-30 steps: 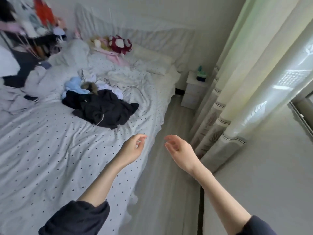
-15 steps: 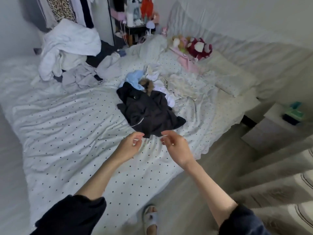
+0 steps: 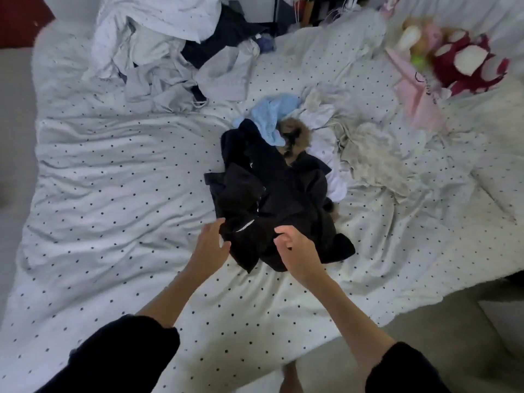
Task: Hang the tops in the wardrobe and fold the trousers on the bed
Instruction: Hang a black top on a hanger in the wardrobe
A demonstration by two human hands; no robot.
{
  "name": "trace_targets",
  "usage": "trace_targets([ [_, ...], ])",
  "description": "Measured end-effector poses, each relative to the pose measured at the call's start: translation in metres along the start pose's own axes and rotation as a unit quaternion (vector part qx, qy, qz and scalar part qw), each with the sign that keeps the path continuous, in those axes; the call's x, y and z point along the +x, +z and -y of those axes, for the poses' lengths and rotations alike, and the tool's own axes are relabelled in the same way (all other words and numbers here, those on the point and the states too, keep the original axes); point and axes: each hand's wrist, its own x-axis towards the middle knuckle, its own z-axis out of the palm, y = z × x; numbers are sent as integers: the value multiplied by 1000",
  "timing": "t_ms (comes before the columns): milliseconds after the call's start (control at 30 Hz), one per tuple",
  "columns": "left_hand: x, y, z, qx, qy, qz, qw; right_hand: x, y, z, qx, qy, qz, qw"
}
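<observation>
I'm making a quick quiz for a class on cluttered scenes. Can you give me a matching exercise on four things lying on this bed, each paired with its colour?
Things:
1. crumpled garment at both hands
2. knitted item just beyond it
3. plush toy at the far right
4. flat item beside the plush toy

Colours:
A. pale pink
B. black
C. dark red with white patches
D. light blue

Pairs: 1-B, 2-D, 3-C, 4-A
</observation>
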Motion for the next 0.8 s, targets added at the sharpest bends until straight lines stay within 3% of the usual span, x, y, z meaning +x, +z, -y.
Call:
trace_targets([
  [300,76,34,-15,-62,-158,-138,976,121,1,-47,-130,-115,96,980],
  [533,49,-37,-48,-230,-75,-264,934,131,14,-19,-218,-262,83,936],
  [800,8,-100,-86,-241,-4,-317,917,130,13,44,-216,-329,-17,919],
])
